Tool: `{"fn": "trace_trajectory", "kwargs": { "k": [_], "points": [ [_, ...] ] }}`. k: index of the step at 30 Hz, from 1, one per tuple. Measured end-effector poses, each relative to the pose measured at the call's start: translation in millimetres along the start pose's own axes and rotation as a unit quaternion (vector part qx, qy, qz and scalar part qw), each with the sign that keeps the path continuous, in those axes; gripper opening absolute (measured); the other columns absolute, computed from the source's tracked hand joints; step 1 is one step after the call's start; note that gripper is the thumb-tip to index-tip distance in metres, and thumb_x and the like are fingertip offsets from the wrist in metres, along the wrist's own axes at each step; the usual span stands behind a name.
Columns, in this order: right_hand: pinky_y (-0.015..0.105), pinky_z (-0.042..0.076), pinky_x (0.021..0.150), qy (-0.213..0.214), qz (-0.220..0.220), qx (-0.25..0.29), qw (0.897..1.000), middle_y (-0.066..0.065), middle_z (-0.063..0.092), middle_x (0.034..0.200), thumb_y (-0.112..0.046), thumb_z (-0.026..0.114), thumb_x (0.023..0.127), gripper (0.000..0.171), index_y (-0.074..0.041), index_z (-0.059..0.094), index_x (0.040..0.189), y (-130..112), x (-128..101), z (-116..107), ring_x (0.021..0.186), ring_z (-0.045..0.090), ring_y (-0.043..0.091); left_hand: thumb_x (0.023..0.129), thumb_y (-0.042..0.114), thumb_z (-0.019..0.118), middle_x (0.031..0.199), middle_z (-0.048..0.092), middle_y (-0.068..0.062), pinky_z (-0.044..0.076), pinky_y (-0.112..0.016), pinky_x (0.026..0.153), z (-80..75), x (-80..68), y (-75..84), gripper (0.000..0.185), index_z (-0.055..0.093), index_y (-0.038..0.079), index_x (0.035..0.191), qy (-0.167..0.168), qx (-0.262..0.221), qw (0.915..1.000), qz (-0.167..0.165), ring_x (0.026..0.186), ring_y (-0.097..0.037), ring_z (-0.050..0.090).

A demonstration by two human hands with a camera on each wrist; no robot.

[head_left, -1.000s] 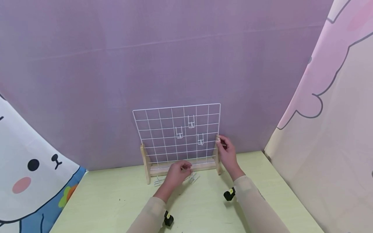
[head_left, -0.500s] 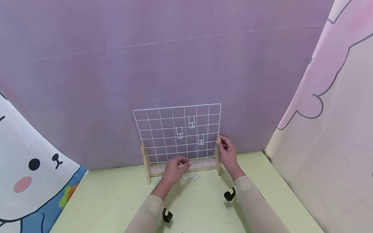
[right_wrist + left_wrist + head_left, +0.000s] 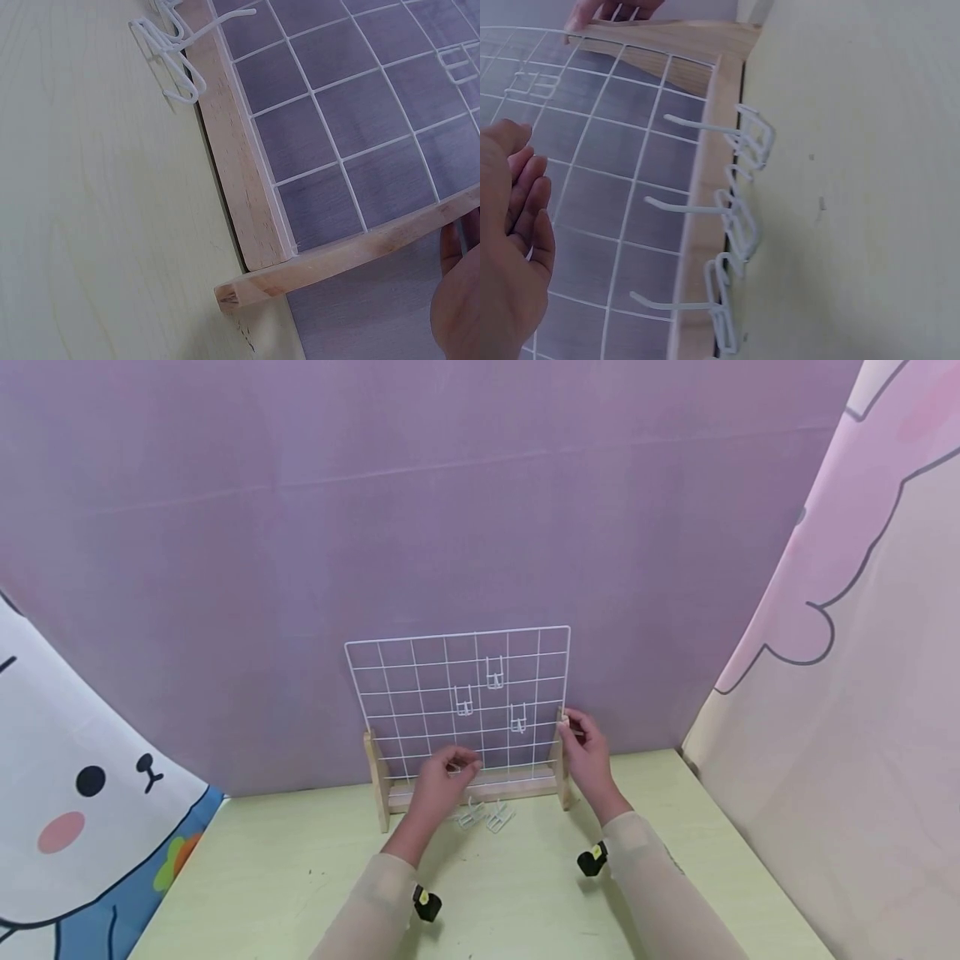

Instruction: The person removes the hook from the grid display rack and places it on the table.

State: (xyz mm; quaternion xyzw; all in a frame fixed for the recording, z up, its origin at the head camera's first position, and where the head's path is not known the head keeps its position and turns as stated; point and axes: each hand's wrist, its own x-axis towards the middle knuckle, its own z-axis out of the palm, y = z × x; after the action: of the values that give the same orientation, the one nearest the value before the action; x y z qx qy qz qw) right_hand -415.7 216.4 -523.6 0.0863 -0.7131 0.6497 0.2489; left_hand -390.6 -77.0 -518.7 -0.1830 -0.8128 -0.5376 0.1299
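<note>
A white wire grid panel [image 3: 423,681] stands upright in a wooden stand [image 3: 377,785]. Three white wire hooks hang on it, one being the upper hook [image 3: 495,678]. On the table before the stand lie three more hooks, their prongs pointing up, with the middle hook [image 3: 739,225] between the others. My left hand [image 3: 442,781] hovers in front of the grid's lower part, fingers loosely curled; no hook shows in it in the left wrist view. With thumb and fingers, my right hand [image 3: 588,756] grips the top of the stand's right post [image 3: 337,259].
The pale yellow table [image 3: 300,893] reaches back to a purple cloth [image 3: 225,610]. A printed cloth with a cartoon face [image 3: 45,777] hangs at the left, a pink and cream one [image 3: 862,710] at the right.
My left hand has moved up and to the left from above the hooks, uncovering the middle one and covering the left one. My right hand has stayed on the post.
</note>
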Motion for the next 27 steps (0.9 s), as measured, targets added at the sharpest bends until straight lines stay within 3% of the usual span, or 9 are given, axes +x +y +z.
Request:
{"fn": "trace_trajectory", "kwargs": {
  "k": [12,20,27],
  "points": [
    [0.019,0.057,0.089,-0.008,0.024,-0.007,1.000,0.026,0.063,0.133,-0.005,0.062,0.113,0.034,0.007,0.062,0.145,-11,0,1,0.114,0.062,0.035,0.100,0.016,0.083,0.108,0.076,-0.001,0.058,-0.042,0.096,-12.0,8.4,15.6,0.016,0.078,0.009,0.113,0.046,-0.025,0.9986,-0.010,0.102,-0.021,0.068],
    [0.018,0.056,0.088,0.004,0.007,-0.006,1.000,0.018,0.065,0.132,-0.015,0.067,0.113,0.032,-0.005,0.068,0.142,-2,0,1,0.112,0.063,0.025,0.101,0.018,0.084,0.109,0.076,0.000,0.059,-0.034,0.088,-21.0,12.7,26.1,0.013,0.078,0.015,0.112,0.078,-0.036,0.9963,-0.007,0.102,-0.022,0.066],
    [0.021,0.058,0.089,0.005,0.000,-0.007,1.000,0.013,0.066,0.129,-0.018,0.068,0.113,0.029,-0.008,0.069,0.140,0,-1,0,0.112,0.064,0.026,0.100,0.020,0.085,0.112,0.076,-0.001,0.055,-0.041,0.096,-24.6,16.5,31.5,0.019,0.077,0.011,0.115,0.097,-0.031,0.9946,0.019,0.106,-0.020,0.066]
  ]
}}
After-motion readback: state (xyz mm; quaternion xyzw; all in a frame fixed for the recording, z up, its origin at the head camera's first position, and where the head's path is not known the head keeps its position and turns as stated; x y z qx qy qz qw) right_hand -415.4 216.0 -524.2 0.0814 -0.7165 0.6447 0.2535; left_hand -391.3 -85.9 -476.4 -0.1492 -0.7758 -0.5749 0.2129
